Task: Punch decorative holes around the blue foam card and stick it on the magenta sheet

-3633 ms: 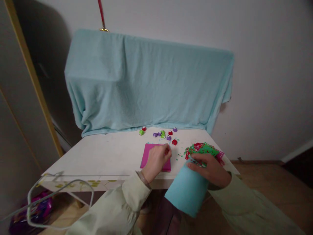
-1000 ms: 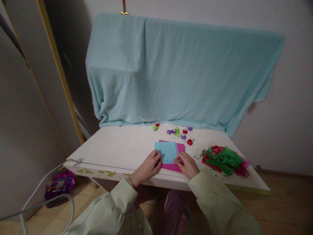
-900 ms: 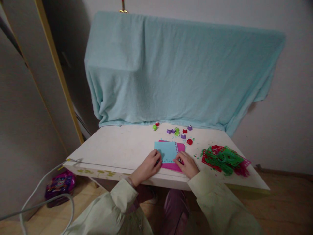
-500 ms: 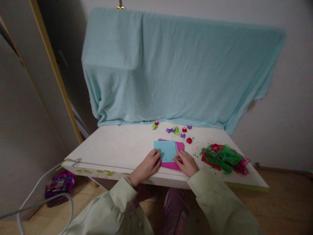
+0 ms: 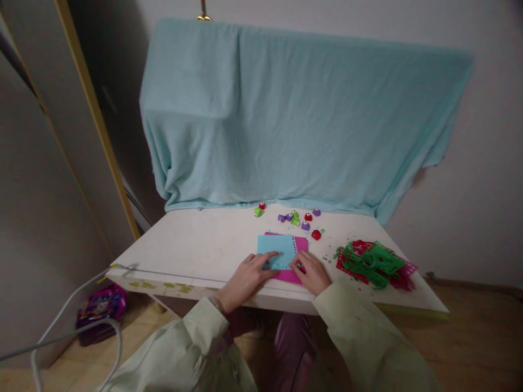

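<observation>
A light blue paper sheet (image 5: pixel 281 249) with a punched edge lies on a pink sheet (image 5: pixel 301 246) near the front of the white table (image 5: pixel 196 245). My left hand (image 5: pixel 247 275) rests flat with its fingers stretched onto the blue sheet's near left part. My right hand (image 5: pixel 312 273) presses its fingertips on the near right corner of the sheets. Neither hand lifts anything.
Several small red, green and purple punches (image 5: pixel 295 219) lie behind the sheets. A pile of punched green and red paper (image 5: pixel 373 262) sits at the right. A light blue cloth (image 5: pixel 294 114) hangs behind. A white cable (image 5: pixel 73 326) and a purple bag (image 5: pixel 98 307) are at the lower left.
Since 3.6 s ago the blue sheet went from my right hand onto the pink sheet. In the last half second my left fingers slid further onto the blue sheet.
</observation>
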`<state>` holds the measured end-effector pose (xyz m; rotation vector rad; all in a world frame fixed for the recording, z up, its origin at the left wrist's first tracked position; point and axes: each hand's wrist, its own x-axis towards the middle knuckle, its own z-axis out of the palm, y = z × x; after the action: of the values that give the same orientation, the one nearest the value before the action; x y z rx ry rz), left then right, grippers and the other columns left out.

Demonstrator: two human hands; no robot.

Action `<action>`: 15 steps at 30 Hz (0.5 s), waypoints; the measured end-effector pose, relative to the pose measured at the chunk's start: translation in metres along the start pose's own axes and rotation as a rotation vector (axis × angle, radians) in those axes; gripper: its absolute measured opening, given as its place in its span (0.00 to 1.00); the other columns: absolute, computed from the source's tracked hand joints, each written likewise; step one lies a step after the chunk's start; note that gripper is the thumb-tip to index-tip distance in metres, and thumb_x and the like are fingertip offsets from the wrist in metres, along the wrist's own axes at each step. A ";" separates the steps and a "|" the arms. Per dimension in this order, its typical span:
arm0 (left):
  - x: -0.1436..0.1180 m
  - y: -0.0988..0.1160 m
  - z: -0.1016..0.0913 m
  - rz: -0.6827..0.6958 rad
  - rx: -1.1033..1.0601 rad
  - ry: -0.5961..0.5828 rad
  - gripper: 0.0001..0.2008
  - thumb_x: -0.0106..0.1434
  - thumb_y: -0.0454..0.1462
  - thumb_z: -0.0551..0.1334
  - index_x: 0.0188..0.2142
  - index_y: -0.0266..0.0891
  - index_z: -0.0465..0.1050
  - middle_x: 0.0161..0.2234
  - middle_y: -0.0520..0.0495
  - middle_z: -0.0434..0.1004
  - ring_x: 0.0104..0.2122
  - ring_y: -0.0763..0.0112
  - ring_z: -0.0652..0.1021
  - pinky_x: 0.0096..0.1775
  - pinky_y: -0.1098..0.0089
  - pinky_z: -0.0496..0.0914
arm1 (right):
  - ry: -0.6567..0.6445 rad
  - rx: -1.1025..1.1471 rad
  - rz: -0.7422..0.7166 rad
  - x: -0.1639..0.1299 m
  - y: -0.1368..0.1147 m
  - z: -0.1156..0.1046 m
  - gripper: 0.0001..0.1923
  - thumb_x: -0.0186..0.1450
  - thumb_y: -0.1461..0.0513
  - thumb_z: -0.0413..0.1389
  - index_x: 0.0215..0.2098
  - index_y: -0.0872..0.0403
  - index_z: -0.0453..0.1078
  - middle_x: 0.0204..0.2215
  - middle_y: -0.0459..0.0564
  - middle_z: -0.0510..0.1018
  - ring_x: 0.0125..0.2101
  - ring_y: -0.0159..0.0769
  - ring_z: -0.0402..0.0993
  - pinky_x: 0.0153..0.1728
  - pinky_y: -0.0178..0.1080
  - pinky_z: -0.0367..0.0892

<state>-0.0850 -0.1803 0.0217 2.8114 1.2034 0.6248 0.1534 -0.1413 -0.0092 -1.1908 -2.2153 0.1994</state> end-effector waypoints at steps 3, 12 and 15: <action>-0.004 0.001 0.002 -0.011 0.005 0.014 0.13 0.67 0.36 0.55 0.49 0.50 0.72 0.63 0.50 0.54 0.51 0.65 0.68 0.51 0.61 0.64 | -0.004 -0.002 0.001 0.000 0.000 0.000 0.06 0.65 0.62 0.53 0.30 0.51 0.63 0.29 0.46 0.70 0.33 0.36 0.67 0.36 0.36 0.63; -0.008 -0.002 0.004 -0.010 0.008 0.024 0.18 0.68 0.36 0.54 0.55 0.53 0.66 0.64 0.49 0.52 0.51 0.65 0.69 0.52 0.60 0.65 | -0.011 0.000 0.004 0.000 -0.002 -0.001 0.06 0.65 0.62 0.53 0.29 0.51 0.63 0.29 0.45 0.70 0.33 0.35 0.67 0.35 0.36 0.63; -0.008 -0.001 0.003 -0.013 0.005 0.013 0.16 0.68 0.37 0.55 0.54 0.51 0.68 0.64 0.48 0.53 0.52 0.64 0.69 0.52 0.59 0.65 | -0.008 -0.002 -0.004 0.001 0.000 -0.001 0.06 0.65 0.62 0.53 0.29 0.51 0.63 0.29 0.46 0.70 0.33 0.35 0.68 0.35 0.36 0.64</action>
<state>-0.0895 -0.1850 0.0164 2.8055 1.2255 0.6419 0.1535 -0.1409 -0.0075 -1.1887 -2.2251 0.2007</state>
